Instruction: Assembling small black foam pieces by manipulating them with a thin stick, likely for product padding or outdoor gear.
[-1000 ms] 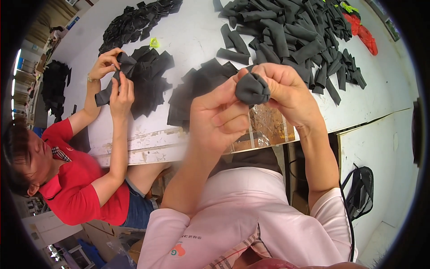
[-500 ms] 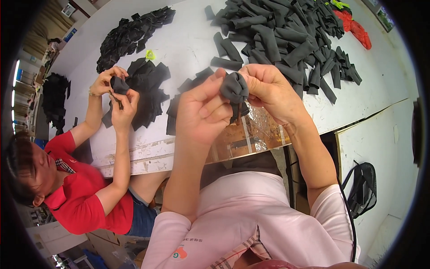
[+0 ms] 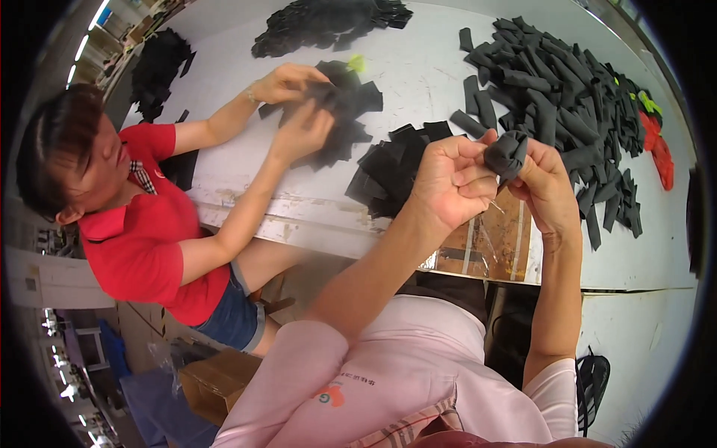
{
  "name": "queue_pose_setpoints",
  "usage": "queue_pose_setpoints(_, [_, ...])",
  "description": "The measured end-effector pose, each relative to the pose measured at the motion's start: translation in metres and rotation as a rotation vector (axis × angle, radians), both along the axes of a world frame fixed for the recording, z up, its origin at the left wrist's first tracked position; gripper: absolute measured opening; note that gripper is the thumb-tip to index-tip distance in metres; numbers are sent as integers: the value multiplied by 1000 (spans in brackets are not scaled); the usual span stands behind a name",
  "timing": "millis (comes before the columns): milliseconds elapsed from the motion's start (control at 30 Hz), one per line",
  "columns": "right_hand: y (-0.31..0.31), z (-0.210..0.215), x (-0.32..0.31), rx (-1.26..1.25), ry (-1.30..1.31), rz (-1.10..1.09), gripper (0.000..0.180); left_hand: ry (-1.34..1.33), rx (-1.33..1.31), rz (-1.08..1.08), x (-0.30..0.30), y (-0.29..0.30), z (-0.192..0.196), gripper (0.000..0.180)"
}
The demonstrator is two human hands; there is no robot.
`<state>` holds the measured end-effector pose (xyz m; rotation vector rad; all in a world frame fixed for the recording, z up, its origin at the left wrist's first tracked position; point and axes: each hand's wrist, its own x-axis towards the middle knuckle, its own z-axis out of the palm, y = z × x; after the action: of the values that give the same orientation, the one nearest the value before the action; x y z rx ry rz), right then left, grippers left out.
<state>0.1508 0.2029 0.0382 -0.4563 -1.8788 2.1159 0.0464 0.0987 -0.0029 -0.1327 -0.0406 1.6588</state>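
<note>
Dark grey cloth, gathered into a rounded bundle [image 3: 505, 154], is held up over the desk [image 3: 631, 261] between two bare hands. From the bundle, the left hand [image 3: 457, 183] is at 8 o'clock, its grip of thumb and fingertips pinching the near edge; the right hand [image 3: 551, 190], at 4 o'clock, grasps the opposite side. Where fingers pass behind the cloth, their exact placing is hidden.

At 9 o'clock lies a heap of flat dark pieces [image 3: 388, 168], its right end partly covered by the left hand. A pile of rolled dark pieces [image 3: 549, 89] spreads around 1 o'clock, and a red bag [image 3: 657, 153] lies at 3. Between 9 and 10 o'clock, a co-worker's hands [image 3: 305, 134] are blurred; what they hold is hard to make out. At 10, a wide dark pile [image 3: 328, 26] runs up to the picture's upper edge. A black bag [image 3: 595, 384] at 5 shows only partly.
</note>
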Motion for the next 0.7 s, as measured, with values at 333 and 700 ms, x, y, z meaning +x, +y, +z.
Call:
queue_pose_setpoints(333, [8,-36,8,-119,-67,78,18,624,-248,248,13,-13,1,21])
queue_pose_setpoints(700, [9,-63,21,-162,-8,160,25,894,-339,271,28,-14,-6,26])
